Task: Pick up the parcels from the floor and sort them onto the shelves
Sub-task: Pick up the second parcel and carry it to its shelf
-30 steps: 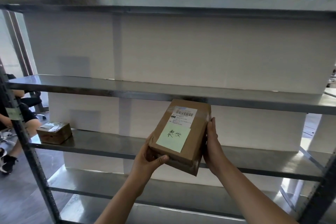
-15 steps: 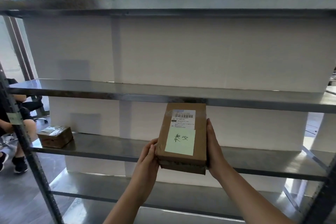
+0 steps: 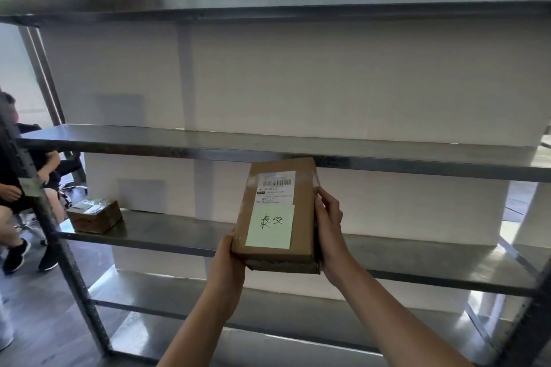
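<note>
The brown parcel point(image 3: 278, 214) was held upright in the air in front of the shelving, its top at 12 o'clock level with the middle shelf point(image 3: 417, 162). The left hand point(image 3: 228, 259) cupped its lower corner at 7 o'clock; the right hand point(image 3: 329, 217) pressed fingers along the 3 o'clock edge. With only 2 side contacts, the parcel could slip, or clip the shelf lip. A small box point(image 3: 95, 215) sat at 9 o'clock.

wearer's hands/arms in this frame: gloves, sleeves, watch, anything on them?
Nothing worn that shows. Left hand and right hand are bare: no gloves, rings or markings visible. Both forearms are bare to the frame's bottom edge, with no sleeve, watch or band.
</note>
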`<state>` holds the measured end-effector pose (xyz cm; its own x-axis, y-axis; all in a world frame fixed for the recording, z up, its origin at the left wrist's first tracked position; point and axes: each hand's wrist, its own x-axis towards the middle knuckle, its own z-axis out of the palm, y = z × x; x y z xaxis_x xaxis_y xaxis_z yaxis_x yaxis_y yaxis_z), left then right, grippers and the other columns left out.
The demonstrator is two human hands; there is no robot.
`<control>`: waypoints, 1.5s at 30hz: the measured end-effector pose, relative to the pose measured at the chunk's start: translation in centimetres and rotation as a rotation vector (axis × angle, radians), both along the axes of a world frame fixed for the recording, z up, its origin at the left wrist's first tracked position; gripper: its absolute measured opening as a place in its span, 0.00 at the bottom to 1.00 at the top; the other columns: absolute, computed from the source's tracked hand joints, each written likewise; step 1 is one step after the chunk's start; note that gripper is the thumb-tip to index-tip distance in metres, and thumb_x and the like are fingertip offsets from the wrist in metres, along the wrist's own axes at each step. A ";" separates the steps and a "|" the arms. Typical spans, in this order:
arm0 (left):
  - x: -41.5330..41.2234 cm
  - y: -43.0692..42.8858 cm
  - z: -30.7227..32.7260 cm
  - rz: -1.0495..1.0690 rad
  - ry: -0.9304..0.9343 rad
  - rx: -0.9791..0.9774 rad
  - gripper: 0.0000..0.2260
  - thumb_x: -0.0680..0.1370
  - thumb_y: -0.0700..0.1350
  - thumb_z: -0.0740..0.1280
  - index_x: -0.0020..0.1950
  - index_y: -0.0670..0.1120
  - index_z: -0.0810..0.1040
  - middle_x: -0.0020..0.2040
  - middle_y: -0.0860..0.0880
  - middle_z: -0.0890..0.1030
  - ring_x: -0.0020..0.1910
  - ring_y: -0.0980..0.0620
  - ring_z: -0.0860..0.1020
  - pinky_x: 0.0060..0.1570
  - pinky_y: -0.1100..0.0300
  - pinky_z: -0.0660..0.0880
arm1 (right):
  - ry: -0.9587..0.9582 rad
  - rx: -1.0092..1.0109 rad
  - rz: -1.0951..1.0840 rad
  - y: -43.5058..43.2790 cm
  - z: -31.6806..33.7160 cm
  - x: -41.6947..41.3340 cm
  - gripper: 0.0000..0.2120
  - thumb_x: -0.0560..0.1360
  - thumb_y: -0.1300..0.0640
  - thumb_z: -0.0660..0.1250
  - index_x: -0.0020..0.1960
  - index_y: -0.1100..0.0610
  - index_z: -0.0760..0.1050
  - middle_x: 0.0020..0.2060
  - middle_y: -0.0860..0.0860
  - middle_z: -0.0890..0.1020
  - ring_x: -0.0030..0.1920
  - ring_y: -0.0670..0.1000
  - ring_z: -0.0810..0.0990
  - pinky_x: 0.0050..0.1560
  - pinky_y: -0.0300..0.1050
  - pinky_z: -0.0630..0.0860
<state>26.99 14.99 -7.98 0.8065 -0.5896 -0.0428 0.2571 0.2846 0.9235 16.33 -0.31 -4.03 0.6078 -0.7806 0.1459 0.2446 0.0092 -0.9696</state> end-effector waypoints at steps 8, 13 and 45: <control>-1.8 0.7 2.3 0.125 -0.136 0.030 0.18 0.87 0.49 0.51 0.66 0.46 0.78 0.51 0.47 0.88 0.58 0.45 0.81 0.59 0.51 0.75 | -0.067 -0.028 0.251 0.5 1.6 0.5 0.17 0.86 0.44 0.50 0.62 0.36 0.77 0.57 0.44 0.85 0.58 0.46 0.84 0.57 0.44 0.82; -2.3 2.5 2.3 0.205 -0.208 0.066 0.18 0.87 0.49 0.50 0.64 0.52 0.79 0.54 0.50 0.88 0.55 0.54 0.85 0.54 0.54 0.75 | -0.133 0.009 0.357 1.6 1.6 1.3 0.20 0.86 0.45 0.50 0.65 0.56 0.74 0.58 0.61 0.84 0.59 0.62 0.84 0.61 0.61 0.81; -2.4 10.9 -1.3 0.513 -0.117 0.007 0.17 0.79 0.57 0.57 0.57 0.60 0.85 0.56 0.49 0.87 0.53 0.55 0.85 0.47 0.60 0.78 | -0.030 0.007 0.645 9.1 0.7 5.7 0.25 0.82 0.40 0.55 0.67 0.58 0.75 0.60 0.64 0.83 0.60 0.66 0.82 0.63 0.66 0.78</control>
<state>24.56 25.90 -9.26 0.9911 -0.1176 0.0620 -0.0185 0.3402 0.9402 21.98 8.77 -3.38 0.9511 -0.2604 0.1663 0.2147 0.1702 -0.9617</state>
